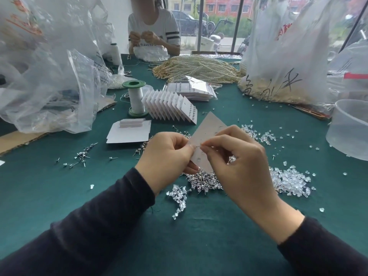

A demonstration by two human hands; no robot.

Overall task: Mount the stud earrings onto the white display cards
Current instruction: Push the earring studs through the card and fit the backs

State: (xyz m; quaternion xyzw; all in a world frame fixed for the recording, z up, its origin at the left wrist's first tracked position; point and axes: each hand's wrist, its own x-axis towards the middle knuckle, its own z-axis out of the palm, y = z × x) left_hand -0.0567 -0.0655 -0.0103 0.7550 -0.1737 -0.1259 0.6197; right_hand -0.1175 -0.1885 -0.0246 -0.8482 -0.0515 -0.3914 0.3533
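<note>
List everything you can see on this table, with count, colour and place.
display card: one, white, held mid-table
stud earrings: heap, silver, under the hands
earring backs: many, clear, right of that heap
filled cards: one fanned row, white, behind the hands
spool: one, white with green ends, left of that row
pearl strands: heap, cream, far side
plastic bags: several, clear, both sides
tub: one, translucent, right edge
person: one, white shirt, far side
left hand: one, pinching the display card
right hand: one, pinching a stud at the card

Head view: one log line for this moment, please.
step: mounting in progress | left hand: holds display card | right hand: pinches stud earring against card | loose studs: piled under hands
</note>
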